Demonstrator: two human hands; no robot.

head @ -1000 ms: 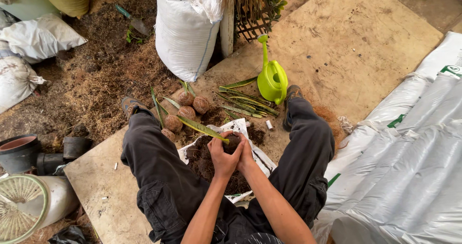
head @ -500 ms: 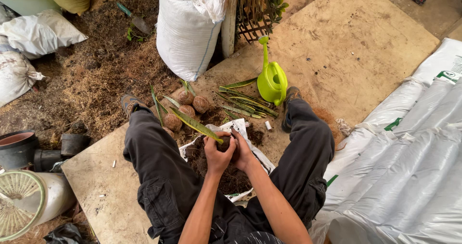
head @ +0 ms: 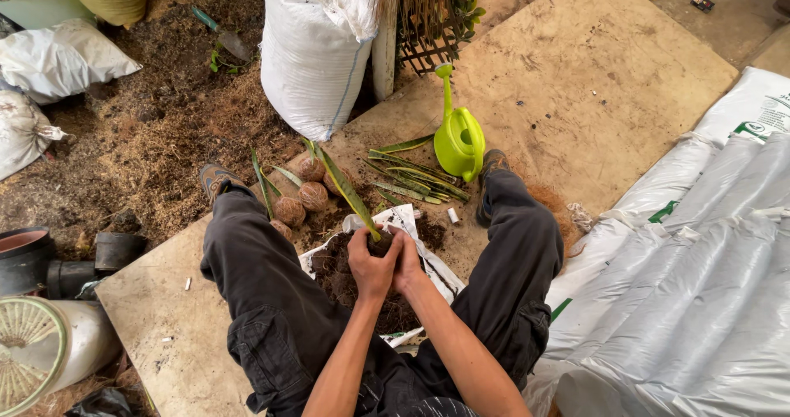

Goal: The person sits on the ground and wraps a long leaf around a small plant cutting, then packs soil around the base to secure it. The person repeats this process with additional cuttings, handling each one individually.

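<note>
Down low, seated on a concrete slab (head: 576, 79), legs spread around a white sheet (head: 407, 219) heaped with dark soil (head: 337, 273). Hemmed in by white sacks (head: 699, 260) on the right, a tall sack (head: 313, 46) ahead, pots (head: 74, 269) on the left; open slab only beyond the green watering can (head: 459, 141). Between the knees, left hand (head: 372, 267) and right hand (head: 409, 262) pressed together, each grip curled tight around a soil ball, long green leaf (head: 346, 188) rising from it. Wrapped balls (head: 300, 199) just ahead, cut leaves (head: 415, 178) beside.
</note>
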